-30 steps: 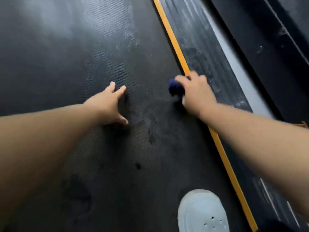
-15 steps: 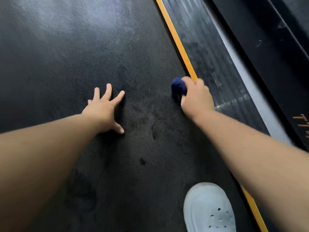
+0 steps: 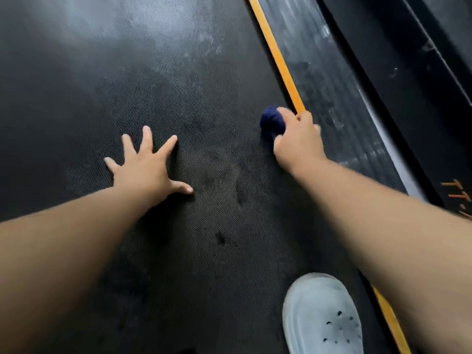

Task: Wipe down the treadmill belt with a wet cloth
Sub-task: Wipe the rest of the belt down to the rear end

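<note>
At centre right of the frame the right hand (image 3: 297,139) clenches a balled dark-blue cloth (image 3: 272,122) against the black treadmill belt (image 3: 178,72), beside the orange edge stripe (image 3: 277,56). The left hand (image 3: 146,167) lies flat, fingers spread, apparently pressing the belt. A white shoe (image 3: 323,318) stands at lower right.

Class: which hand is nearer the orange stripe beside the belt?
Right. The right hand, gripping the blue cloth, is at the orange stripe; the left hand lies spread on the belt, well apart.
</note>
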Demonstrator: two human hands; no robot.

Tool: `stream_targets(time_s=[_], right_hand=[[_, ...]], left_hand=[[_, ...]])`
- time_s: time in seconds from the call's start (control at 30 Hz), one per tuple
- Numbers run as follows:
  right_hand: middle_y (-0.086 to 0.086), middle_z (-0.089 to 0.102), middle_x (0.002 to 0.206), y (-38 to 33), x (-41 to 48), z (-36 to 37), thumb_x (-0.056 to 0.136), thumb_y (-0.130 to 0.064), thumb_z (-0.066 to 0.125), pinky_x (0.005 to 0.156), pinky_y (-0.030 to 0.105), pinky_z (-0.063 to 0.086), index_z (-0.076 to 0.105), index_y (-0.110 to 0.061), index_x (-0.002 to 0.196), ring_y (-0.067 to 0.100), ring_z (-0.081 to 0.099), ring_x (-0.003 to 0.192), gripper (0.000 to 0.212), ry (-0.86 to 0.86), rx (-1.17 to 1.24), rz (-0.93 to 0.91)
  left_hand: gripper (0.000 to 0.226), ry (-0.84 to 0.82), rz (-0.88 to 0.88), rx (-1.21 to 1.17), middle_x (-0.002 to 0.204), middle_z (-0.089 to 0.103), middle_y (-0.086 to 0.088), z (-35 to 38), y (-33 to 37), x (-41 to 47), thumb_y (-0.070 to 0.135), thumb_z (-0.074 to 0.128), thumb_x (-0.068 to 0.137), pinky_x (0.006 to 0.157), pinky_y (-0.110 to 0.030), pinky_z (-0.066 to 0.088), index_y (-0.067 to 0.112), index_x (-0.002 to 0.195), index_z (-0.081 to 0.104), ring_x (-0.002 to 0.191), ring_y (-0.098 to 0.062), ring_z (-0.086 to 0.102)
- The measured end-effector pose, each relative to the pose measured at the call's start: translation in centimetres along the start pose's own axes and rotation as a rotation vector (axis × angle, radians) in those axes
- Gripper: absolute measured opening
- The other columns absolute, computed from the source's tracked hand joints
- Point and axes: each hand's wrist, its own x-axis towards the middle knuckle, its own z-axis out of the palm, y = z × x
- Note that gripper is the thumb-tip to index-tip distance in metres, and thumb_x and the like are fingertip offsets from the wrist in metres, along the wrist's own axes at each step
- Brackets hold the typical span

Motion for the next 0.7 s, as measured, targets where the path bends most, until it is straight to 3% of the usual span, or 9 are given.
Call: stream_targets(time_s=[0.1, 0.2, 0.37, 0.47, 0.57, 0.7], right_hand=[[0.011, 0.043, 0.129, -1.5, 0.8, 1.6, 0.092, -0.034, 0.047, 0.093, 0.039, 0.037, 0.052, -0.019, 0.120, 0.037, 0.044, 0.114, 0.032, -0.027, -0.113, 0.001], [0.012, 0.048, 0.124, -3.1, -2.8, 2.3, 0.094, -0.030, 0.047, 0.088, 0.037, 0.037, 0.055, -0.013, 0.116, 0.036, 0.046, 0.108, 0.029, -0.007, -0.049, -0.050], [0.007, 0.050, 0.117, -3.5, -7.7, 2.1, 0.092, -0.040, 0.049, 0.089, 0.035, 0.038, 0.058, -0.020, 0.117, 0.031, 0.045, 0.103, 0.034, -0.126, -0.025, -0.351], [0.011, 0.053, 0.115, -3.6, -3.9, 1.6, 0.094, -0.038, 0.047, 0.089, 0.035, 0.034, 0.062, -0.019, 0.112, 0.032, 0.048, 0.105, 0.030, 0.019, -0.037, -0.250], [0.005, 0.045, 0.129, -4.4, -0.2, 1.9, 0.095, -0.028, 0.044, 0.081, 0.030, 0.029, 0.053, -0.035, 0.126, 0.032, 0.043, 0.109, 0.034, 0.063, 0.077, -0.006], [0.003, 0.049, 0.124, -5.8, -3.4, 4.3, 0.092, -0.043, 0.048, 0.089, 0.033, 0.031, 0.064, -0.029, 0.112, 0.034, 0.043, 0.104, 0.028, 0.045, -0.057, -0.150]], left_hand=[[0.122, -0.019, 0.021, -0.023, 0.159, -0.014, 0.004, -0.1, -0.3, 0.1, 0.083, 0.066, 0.046, 0.102, -0.076, 0.014, 0.051, 0.146, 0.004, 0.144, -0.037, -0.010], [0.123, -0.048, 0.016, -0.014, 0.159, -0.015, 0.004, -0.3, -0.2, 0.2, 0.083, 0.067, 0.046, 0.102, -0.076, 0.014, 0.052, 0.145, 0.001, 0.144, -0.037, -0.011], [0.124, -0.081, 0.018, -0.022, 0.158, -0.018, 0.004, -0.8, -0.1, 0.1, 0.080, 0.069, 0.048, 0.103, -0.075, 0.012, 0.052, 0.146, -0.002, 0.144, -0.038, -0.014], [0.123, -0.078, 0.025, -0.032, 0.158, -0.019, 0.005, -0.6, -0.2, 0.1, 0.079, 0.070, 0.049, 0.103, -0.076, 0.012, 0.053, 0.145, -0.002, 0.144, -0.037, -0.014], [0.122, -0.059, 0.028, -0.046, 0.158, -0.018, 0.006, -0.3, -0.5, 0.2, 0.079, 0.070, 0.048, 0.103, -0.076, 0.011, 0.054, 0.145, 0.000, 0.144, -0.037, -0.013], [0.123, -0.046, 0.027, -0.055, 0.158, -0.017, 0.007, -0.2, -0.5, 0.3, 0.080, 0.070, 0.046, 0.102, -0.076, 0.011, 0.054, 0.144, 0.000, 0.144, -0.037, -0.013]])
